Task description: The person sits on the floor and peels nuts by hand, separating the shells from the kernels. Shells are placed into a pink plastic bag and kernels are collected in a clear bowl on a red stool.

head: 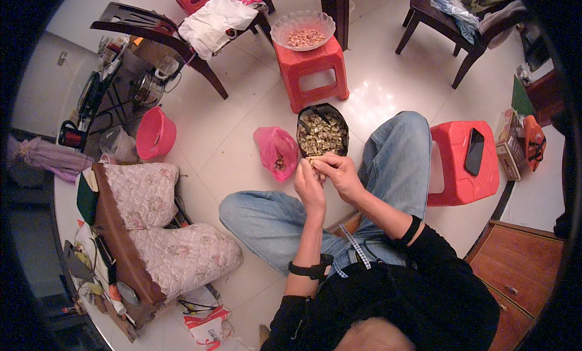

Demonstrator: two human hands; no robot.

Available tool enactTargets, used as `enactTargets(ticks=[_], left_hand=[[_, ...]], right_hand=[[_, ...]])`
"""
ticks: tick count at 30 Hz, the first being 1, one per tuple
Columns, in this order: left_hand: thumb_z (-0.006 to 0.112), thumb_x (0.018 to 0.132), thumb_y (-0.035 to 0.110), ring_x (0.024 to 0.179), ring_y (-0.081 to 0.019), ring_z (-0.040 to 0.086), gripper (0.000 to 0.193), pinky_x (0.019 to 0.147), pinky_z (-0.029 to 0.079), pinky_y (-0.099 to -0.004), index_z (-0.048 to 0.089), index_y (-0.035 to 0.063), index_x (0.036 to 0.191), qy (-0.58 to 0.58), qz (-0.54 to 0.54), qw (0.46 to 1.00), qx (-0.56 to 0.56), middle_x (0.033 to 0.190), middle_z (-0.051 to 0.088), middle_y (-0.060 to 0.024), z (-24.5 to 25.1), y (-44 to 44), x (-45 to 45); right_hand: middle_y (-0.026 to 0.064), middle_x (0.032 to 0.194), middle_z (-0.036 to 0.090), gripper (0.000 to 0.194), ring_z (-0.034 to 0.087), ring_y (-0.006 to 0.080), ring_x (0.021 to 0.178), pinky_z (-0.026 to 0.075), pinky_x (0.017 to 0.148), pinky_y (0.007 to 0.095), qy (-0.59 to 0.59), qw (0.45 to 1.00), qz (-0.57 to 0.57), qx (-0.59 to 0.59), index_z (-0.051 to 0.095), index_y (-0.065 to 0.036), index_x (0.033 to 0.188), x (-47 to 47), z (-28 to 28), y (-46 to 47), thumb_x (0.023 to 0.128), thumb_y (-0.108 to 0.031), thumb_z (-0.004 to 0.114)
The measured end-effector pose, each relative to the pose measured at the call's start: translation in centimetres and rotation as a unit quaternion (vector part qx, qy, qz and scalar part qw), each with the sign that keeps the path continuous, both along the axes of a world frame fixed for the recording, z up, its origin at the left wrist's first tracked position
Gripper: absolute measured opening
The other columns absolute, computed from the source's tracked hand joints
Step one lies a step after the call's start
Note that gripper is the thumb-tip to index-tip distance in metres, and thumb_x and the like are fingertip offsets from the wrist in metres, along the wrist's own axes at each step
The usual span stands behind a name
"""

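Note:
My left hand (310, 187) and my right hand (340, 172) meet in front of me, fingertips pinched together on a small yellowish piece (312, 160) that looks like a peanut pod. Most of it is hidden by the fingers. Just beyond the hands stands a black container (346, 123) filled with tan pieces (322, 132) that look like peanut pods or shells. A pink plastic bag (273, 139) lies open to its left, with some dark brown bits inside. On a red plastic stool (313, 62) rests a clear glass bowl (282, 26) holding reddish peanut kernels (305, 37).
A second red stool (459, 187) at my right carries a black phone (475, 152). Dark wooden chairs stand at the far left (191, 46) and far right (445, 26). At left are a pink basin (157, 132) and a cloth-covered table (127, 251) with quilted fabric.

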State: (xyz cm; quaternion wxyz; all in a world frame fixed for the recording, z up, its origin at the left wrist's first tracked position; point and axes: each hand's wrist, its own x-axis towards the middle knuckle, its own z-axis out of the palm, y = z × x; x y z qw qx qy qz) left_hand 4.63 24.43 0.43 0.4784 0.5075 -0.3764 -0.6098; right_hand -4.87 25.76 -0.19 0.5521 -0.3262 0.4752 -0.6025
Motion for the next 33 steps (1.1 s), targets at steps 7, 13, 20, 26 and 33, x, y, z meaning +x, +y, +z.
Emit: enactTargets(ticks=[7,13,20,26,33], left_hand=[[0.041,0.106,0.033,0.053,-0.0020,0.035,0.034,0.044,0.025,-0.0202,0.056,0.0098,0.087,0.011,-0.023,1.000,-0.001,0.067,0.041,0.0075,0.9,-0.1,0.0],[0.041,0.106,0.031,0.056,-0.0035,0.040,0.036,0.048,0.031,-0.0217,0.059,0.0062,0.088,-0.011,-0.047,0.999,0.009,0.069,0.048,0.0043,0.2,-0.2,0.3],[0.044,0.105,0.029,0.064,-0.0129,0.057,0.041,0.058,0.045,-0.0324,0.063,-0.0008,0.085,-0.157,-0.061,0.981,-0.096,0.068,0.061,-0.0050,-0.7,-0.5,0.8],[0.047,0.104,0.028,0.065,-0.0196,0.062,0.037,0.060,0.046,-0.0367,0.063,-0.0014,0.088,-0.226,-0.071,0.966,-0.106,0.071,0.065,-0.0146,-0.7,-0.4,0.9],[0.047,0.103,0.028,0.065,-0.0361,0.061,0.038,0.059,0.045,-0.0443,0.058,-0.0018,0.082,-0.311,-0.129,0.929,-0.153,0.072,0.061,-0.0226,-0.2,-0.5,1.1]], right_hand=[[0.0014,0.086,0.066,0.022,0.059,0.0080,0.074,0.049,0.066,0.0234,-0.122,0.990,0.052,0.052,0.072,0.002,0.107,-1.4,0.2,-0.3,0.094,-0.015,0.066],[0.0037,0.091,0.066,0.021,0.062,0.0098,0.078,0.051,0.070,0.0239,0.035,0.998,0.051,-0.018,0.071,0.003,0.108,-2.2,0.8,-0.5,0.093,-0.012,0.067],[0.0050,0.088,0.069,0.021,0.065,0.0106,0.076,0.054,0.069,0.0246,0.150,0.984,0.091,-0.022,0.072,0.003,0.108,-3.2,1.0,-0.4,0.092,-0.009,0.068],[0.0079,0.087,0.071,0.022,0.067,0.0119,0.075,0.056,0.070,0.0257,0.095,0.988,0.112,0.050,0.071,0.005,0.108,-3.4,0.9,-0.2,0.092,-0.010,0.068],[0.0065,0.080,0.070,0.018,0.065,0.0116,0.069,0.055,0.064,0.0256,0.005,0.991,0.106,0.078,0.073,0.005,0.098,-3.8,0.2,-0.3,0.089,-0.010,0.069]])
